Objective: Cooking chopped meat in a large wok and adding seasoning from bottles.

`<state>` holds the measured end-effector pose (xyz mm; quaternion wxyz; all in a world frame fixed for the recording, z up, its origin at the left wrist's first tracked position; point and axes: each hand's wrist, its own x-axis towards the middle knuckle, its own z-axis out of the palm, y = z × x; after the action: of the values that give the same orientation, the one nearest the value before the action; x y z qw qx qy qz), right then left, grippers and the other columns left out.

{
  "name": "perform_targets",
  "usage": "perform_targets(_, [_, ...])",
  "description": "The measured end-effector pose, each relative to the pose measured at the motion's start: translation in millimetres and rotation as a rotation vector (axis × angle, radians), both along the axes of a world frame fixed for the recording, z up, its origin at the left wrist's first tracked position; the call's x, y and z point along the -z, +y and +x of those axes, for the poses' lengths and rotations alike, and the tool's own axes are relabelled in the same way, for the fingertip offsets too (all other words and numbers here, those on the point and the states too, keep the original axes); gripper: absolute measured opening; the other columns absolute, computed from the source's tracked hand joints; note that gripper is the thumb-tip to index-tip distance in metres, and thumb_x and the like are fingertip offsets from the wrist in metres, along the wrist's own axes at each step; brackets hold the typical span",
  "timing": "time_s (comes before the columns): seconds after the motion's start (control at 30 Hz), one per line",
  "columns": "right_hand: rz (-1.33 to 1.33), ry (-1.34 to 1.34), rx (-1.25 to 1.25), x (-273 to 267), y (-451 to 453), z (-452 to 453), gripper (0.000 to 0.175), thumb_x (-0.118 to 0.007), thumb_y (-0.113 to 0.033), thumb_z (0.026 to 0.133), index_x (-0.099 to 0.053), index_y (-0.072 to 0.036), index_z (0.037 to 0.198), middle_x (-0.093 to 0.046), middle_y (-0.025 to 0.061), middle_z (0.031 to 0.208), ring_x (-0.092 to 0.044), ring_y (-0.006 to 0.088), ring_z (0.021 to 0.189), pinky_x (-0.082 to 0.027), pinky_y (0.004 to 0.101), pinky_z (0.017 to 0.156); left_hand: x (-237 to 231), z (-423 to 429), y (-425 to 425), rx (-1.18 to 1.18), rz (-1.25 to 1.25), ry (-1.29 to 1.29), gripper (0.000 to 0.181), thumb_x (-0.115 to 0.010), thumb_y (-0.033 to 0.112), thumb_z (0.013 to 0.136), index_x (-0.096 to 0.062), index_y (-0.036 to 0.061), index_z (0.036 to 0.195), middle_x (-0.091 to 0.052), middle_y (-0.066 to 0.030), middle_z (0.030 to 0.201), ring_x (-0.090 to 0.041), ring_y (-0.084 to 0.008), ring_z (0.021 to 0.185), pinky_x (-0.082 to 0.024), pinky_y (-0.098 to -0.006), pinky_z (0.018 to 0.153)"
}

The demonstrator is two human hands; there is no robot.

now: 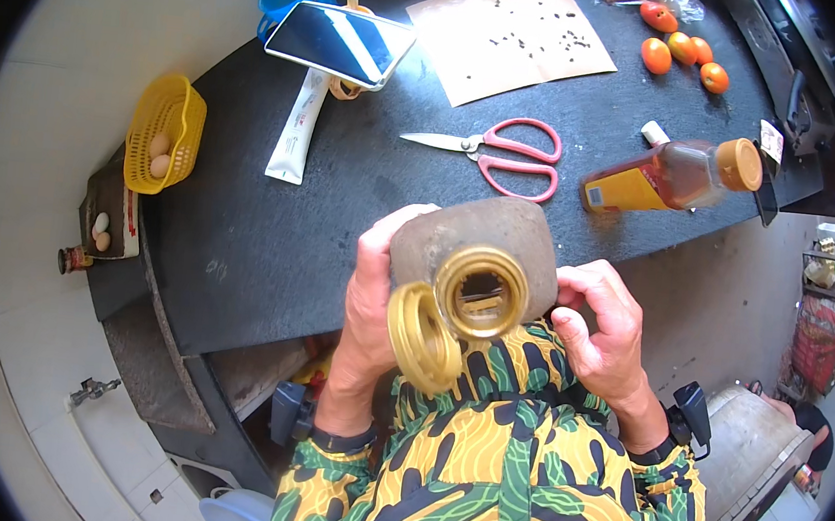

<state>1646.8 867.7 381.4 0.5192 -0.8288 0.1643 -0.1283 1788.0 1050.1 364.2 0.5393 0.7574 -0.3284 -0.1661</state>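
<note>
A dusty grey-brown container (419, 242) with rounded corners is tilted so that its round gold-coloured mouth (480, 291) faces up at me. Its gold-coloured lid (423, 336) hangs open at the left of the mouth. Something pale lies inside, too small to make out. My left hand (375, 294) grips the container's left side. At the right side, the bent fingers of my right hand (607, 328) meet the container's edge, while the thumb stands apart from it; whether they hold it is unclear. Red-handled scissors (518, 168) lie just beyond the container on the dark countertop (252, 260).
A labelled bottle (652, 177) with an orange cap stands at the right edge. Farther back are brown paper (516, 14) with dark bits, several tomatoes (656, 56), a phone (340, 42) on a stand and a white tube (296, 128). Eggs sit in a yellow basket (191, 126). A person's leg (776, 408) shows at right.
</note>
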Motion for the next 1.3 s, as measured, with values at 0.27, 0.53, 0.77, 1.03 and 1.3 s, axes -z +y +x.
perform_targets(0.27, [-0.041,0.081,0.137,2,12,-16,0.021,-0.064,0.001,0.077,-0.064,-0.002,0.098,-0.053,0.0077,0.073,-0.051,0.0193,0.06,-0.043,0.0307,0.057,19,1,11,0.0,0.156,0.198,0.073,-0.08,0.008,0.067,-0.041,-0.0026,0.128,-0.055,-0.0116,0.116,-0.055,-0.0197,0.106,-0.043,-0.0315,0.093])
perform_targets(0.53, [-0.02,0.197,0.238,4,32,-50,0.017,-0.064,-0.005,0.08,-0.062,-0.003,0.097,-0.054,0.0078,0.074,-0.056,0.0219,0.065,-0.046,0.0334,0.061,26,1,26,-0.088,-0.153,0.28,0.082,-0.082,0.013,0.07,-0.036,-0.0019,0.135,-0.049,-0.0128,0.129,-0.048,-0.0217,0.117,-0.038,-0.0363,0.101])
perform_targets(0.77, [0.064,0.137,0.287,20,10,-88,0.007,-0.063,-0.005,0.079,-0.059,-0.003,0.085,-0.054,0.0091,0.082,-0.058,0.0234,0.068,-0.048,0.0344,0.062,14,-49,36,-0.362,-0.097,0.258,0.012,-0.062,0.0,0.085,-0.055,0.0024,0.094,-0.059,-0.0028,0.09,-0.053,-0.008,0.079,-0.043,-0.0214,0.071])
perform_targets(1.03, [0.002,0.059,0.449,35,-40,-200,0.008,-0.061,-0.004,0.082,-0.063,-0.001,0.075,-0.057,0.0084,0.087,-0.06,0.0204,0.078,-0.049,0.031,0.068,18,-149,-71,0.018,0.133,0.443,0.012,-0.059,0.007,0.09,-0.066,-0.0008,0.086,-0.063,-0.0036,0.073,-0.058,-0.0099,0.068,-0.047,-0.0221,0.065])
perform_targets(1.3, [0.135,0.47,0.469,65,-39,-368,0.047,-0.053,-0.038,0.09,-0.061,0.001,0.114,-0.059,0.0199,0.117,-0.054,0.035,0.109,-0.041,0.0432,0.094,89,-215,-136,0.977,0.662,0.23,0.058,-0.049,0.042,0.093,-0.053,-0.0091,0.12,-0.054,-0.0299,0.122,-0.052,-0.0398,0.116,-0.04,-0.0415,0.1])
